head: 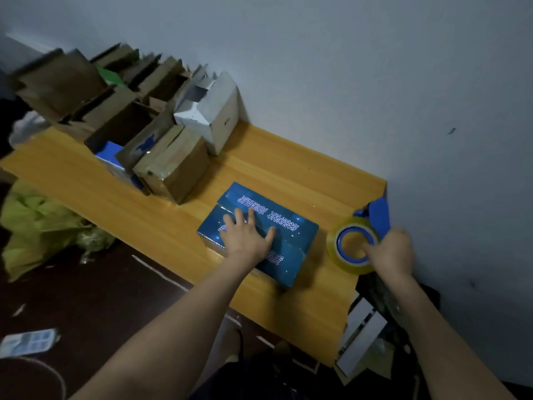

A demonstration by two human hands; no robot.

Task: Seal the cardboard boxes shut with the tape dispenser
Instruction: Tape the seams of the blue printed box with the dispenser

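Pressing the blue box (291, 226), left fingers (238, 217) lie spread; right fingers (368, 250) grip the tape dispenser (331, 246) beside it.

box (291, 226): dark blue, speckled, pale lettering | tape dispenser (375, 216): blue | tape roll (336, 249): yellowish, blue core | table (288, 166): orange-yellow

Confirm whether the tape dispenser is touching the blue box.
No, the right hand holds the tape dispenser beside the blue box, with bare table between them.
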